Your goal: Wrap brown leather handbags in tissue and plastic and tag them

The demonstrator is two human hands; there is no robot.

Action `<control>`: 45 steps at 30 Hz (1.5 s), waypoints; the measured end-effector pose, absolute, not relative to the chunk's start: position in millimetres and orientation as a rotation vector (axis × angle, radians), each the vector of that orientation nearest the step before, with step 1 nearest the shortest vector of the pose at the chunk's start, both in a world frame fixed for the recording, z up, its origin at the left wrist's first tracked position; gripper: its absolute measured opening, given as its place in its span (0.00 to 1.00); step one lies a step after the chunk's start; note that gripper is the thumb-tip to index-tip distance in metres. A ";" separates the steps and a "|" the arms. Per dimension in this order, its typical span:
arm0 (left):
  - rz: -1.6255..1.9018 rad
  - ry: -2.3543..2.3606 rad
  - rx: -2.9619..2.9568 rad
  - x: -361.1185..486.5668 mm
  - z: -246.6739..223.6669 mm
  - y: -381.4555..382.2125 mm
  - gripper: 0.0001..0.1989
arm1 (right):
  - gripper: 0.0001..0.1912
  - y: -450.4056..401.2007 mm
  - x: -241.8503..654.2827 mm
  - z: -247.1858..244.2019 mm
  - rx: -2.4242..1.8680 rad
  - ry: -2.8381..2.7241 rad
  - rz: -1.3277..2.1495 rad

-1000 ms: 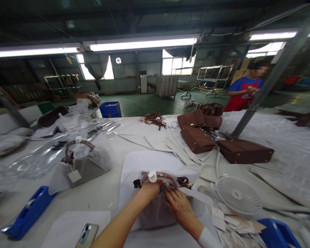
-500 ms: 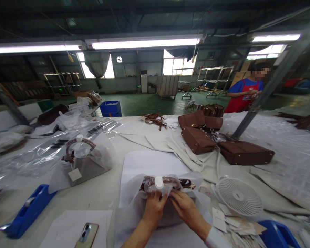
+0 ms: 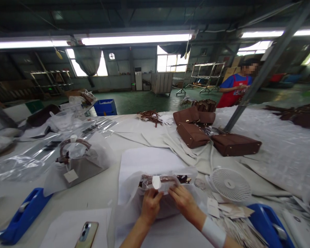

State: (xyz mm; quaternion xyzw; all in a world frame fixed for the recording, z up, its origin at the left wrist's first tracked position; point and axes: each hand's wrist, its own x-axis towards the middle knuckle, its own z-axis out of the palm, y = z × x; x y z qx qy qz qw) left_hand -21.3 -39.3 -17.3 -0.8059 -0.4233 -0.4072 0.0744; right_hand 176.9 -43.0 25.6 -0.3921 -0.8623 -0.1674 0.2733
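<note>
A handbag point(image 3: 167, 208) stands before me, veiled by a translucent plastic bag point(image 3: 130, 203). Its wrapped brown handle point(image 3: 167, 179) shows at the top, with a white sticker point(image 3: 156, 182) on it. Just below the sticker, my left hand point(image 3: 151, 205) pinches the edge of the plastic bag. To its right, my right hand point(image 3: 183, 199) also has its fingers closed on the plastic beneath the handle. Both sets of fingertips are partly hidden by the hands themselves. White paper point(image 3: 150, 160) lies under and behind the handbag.
A second wrapped handbag point(image 3: 85, 167) stands at left, near a blue tape dispenser point(image 3: 23, 217) and a phone point(image 3: 87, 236). At right are a white fan point(image 3: 231, 184), paper tags point(image 3: 232, 210) and another blue dispenser point(image 3: 270, 224). Brown handbags point(image 3: 236, 144) lie behind; a co-worker point(image 3: 234, 88) stands beyond.
The view has shifted, so the surroundings sit further left. My hands have moved slightly apart along the plastic, both still gripping it below the handle.
</note>
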 end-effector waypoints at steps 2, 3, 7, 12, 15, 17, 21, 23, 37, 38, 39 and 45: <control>-1.208 -1.232 -2.427 -22.6 -18.9 -45.9 0.18 | 0.18 -51.4 185.0 12.1 -1.039 -2.326 -0.553; -1.168 -1.210 -2.433 -23.6 -19.6 -49.8 0.19 | 0.20 -54.4 188.4 6.2 -1.048 -2.353 -0.601; -0.808 -1.167 -2.410 -26.2 -22.1 -62.4 0.26 | 0.26 -57.8 191.6 -12.1 -1.117 -2.424 -0.672; -0.702 -1.299 -2.323 -15.2 -25.7 -67.4 0.31 | 0.26 -62.6 177.0 -26.2 -1.323 -2.336 -0.624; -0.709 -1.379 -2.315 -7.4 -29.6 -73.6 0.34 | 0.24 -75.2 173.6 -24.5 -1.366 -2.331 -0.610; -0.718 -1.377 -2.325 -6.3 -33.5 -75.8 0.35 | 0.25 -85.5 176.9 -21.2 -1.401 -2.365 -0.563; -0.741 -1.326 -2.351 -10.5 -40.7 -70.6 0.33 | 0.31 -117.6 196.0 -26.3 -1.594 -2.392 -0.365; -0.734 -1.306 -2.348 -12.7 -42.1 -67.4 0.32 | 0.31 -140.9 212.9 -38.5 -1.755 -2.299 -0.292; -0.694 -1.282 -2.385 -13.1 -39.3 -63.6 0.34 | 0.34 -110.7 350.3 -109.3 -2.253 -2.028 -0.098; -0.701 -1.284 -2.379 -12.5 -40.2 -62.6 0.34 | 0.35 -94.2 353.9 -114.1 -2.244 -2.035 -0.094; -0.708 -1.286 -2.369 -11.7 -41.5 -61.6 0.34 | 0.35 -78.0 357.2 -119.2 -2.235 -2.044 -0.086; -0.711 -1.268 -2.267 -6.1 -48.1 -53.8 0.36 | 0.31 -3.6 374.3 -151.3 -2.224 -2.074 0.013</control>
